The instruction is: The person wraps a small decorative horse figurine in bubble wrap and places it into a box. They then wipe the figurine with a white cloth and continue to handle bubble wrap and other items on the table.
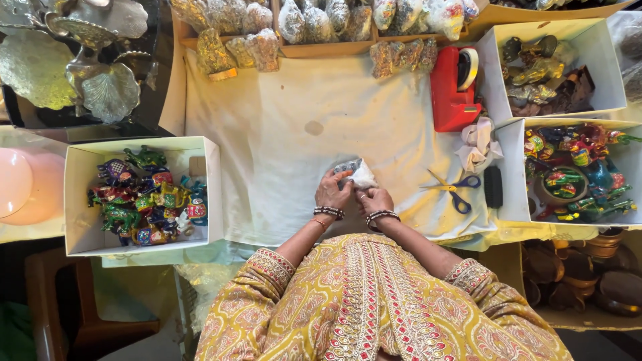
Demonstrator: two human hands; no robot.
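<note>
While the person is leaning over a cream cloth (pixel 281 127) spread on the table, both hands are meeting near its front edge. The left hand (pixel 332 190) is resting its fingers on top of a small wrapped bundle (pixel 356 172), a lump in clear plastic with something dark and patterned showing through. The right hand (pixel 374 198) is pressing in just beside it, its fingertips touching the near, lower edge of the bundle. So the bundle is lying on the cloth just beyond the two hands, pinned between the left fingers above and the right fingertips below; both hands are closing narrowly on it rather than spreading wide. Beaded bangles are sitting on both wrists.

Scissors with blue handles (pixel 457 189) are lying open on the cloth, near the right hand but apart from it. A small black block (pixel 493 186) is lying just past them, and a red tape dispenser (pixel 453 90) is standing farther back, with a crumpled scrap of white wrapping (pixel 477 146) between the two. A white box (pixel 79 200) of bright painted figurines is sitting well apart on the left-hand side, and another white box (pixel 513 180) with similar figurines is sitting on the right. Wrapped bundles in a row (pixel 321 23) are filling the trays along the far edge of the cloth.
</note>
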